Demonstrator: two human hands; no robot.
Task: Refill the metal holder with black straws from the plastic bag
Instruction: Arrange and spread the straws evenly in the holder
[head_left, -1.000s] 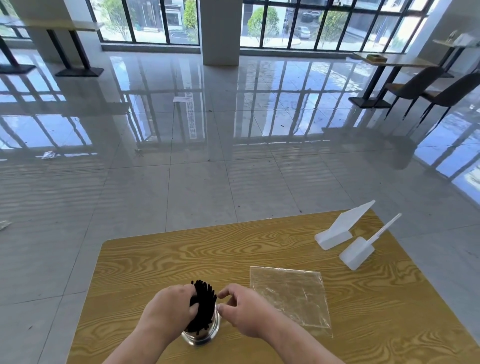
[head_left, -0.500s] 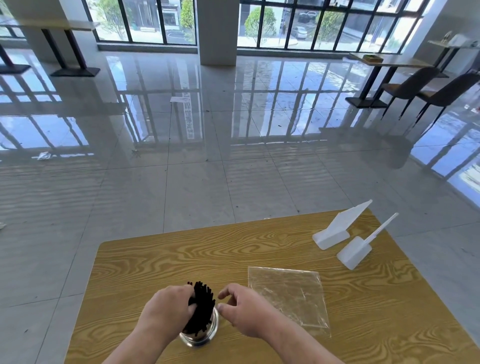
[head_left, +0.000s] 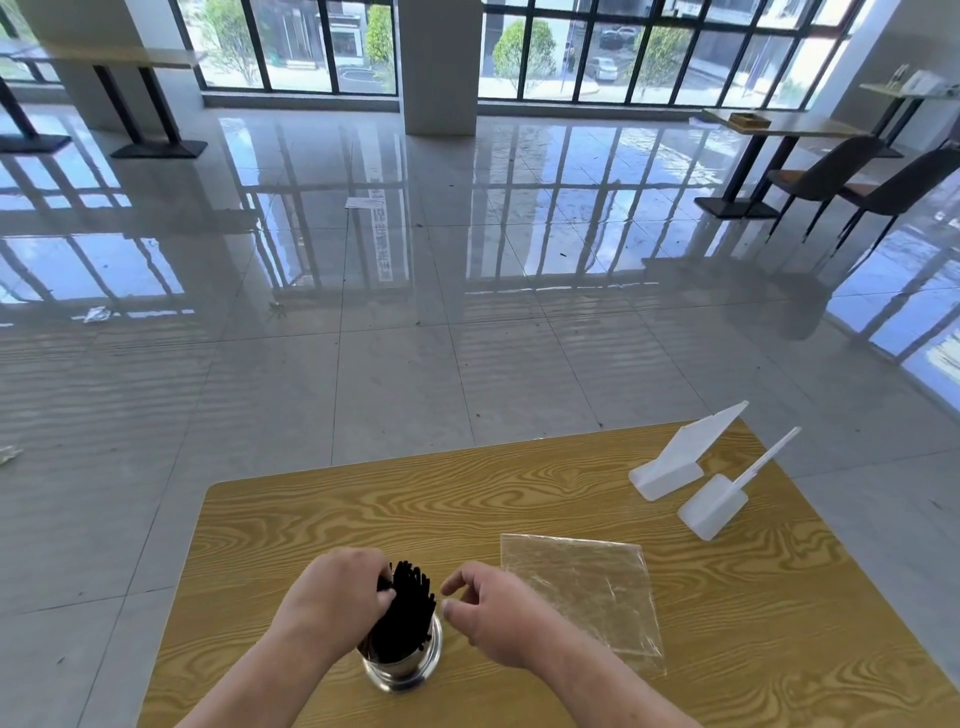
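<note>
A bundle of black straws (head_left: 406, 608) stands upright in the shiny metal holder (head_left: 404, 667) near the front of the wooden table (head_left: 519, 499). My left hand (head_left: 337, 597) curls round the left side of the straw bundle. Just right of the straws, my right hand (head_left: 493, 608) hovers with loosely bent fingers, holding nothing. The clear plastic bag (head_left: 582, 592) lies flat on the table to the right of my right hand and looks to hold no straws.
Two white plastic sign stands (head_left: 675, 462) (head_left: 722, 499) sit at the table's far right corner. Beyond the table lies a glossy tiled floor, with other tables and dark chairs (head_left: 857, 182) at the far right.
My right hand has drawn slightly away from the straws, its fingers looser. My left hand stays on the bundle.
</note>
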